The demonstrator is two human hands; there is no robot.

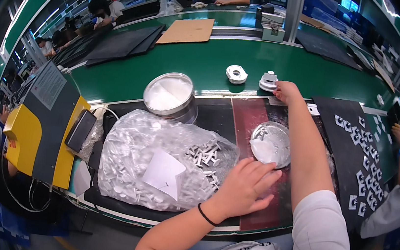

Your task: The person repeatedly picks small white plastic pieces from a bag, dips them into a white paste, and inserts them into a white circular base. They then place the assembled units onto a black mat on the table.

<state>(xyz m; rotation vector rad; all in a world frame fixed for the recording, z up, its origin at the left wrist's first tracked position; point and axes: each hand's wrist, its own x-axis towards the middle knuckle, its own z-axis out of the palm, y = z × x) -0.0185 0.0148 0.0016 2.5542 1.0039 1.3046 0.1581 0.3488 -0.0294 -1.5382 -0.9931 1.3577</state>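
Note:
My right hand (287,91) reaches forward to the green surface, its fingers closed on the edge of a white round plastic part (267,80) with a raised knob. A second white ring-shaped part (236,74) lies to its left. Nearer to me, my left hand (248,186) hovers with its fingers apart and holds nothing visible. Just beyond its fingertips is a shallow round dish (283,154) with white material and small pieces inside. Left of that hand sits a clear plastic bag (127,139) full of white T-shaped parts (204,153), a paper slip (160,175) lying on it.
A clear round tub (192,112) of white material stands behind the bag. At left is a yellow and grey machine (44,129). Many small white pieces lie on a black mat (333,145) at right, beside a co-worker's hand (399,134). Cardboard (186,30) lies beyond.

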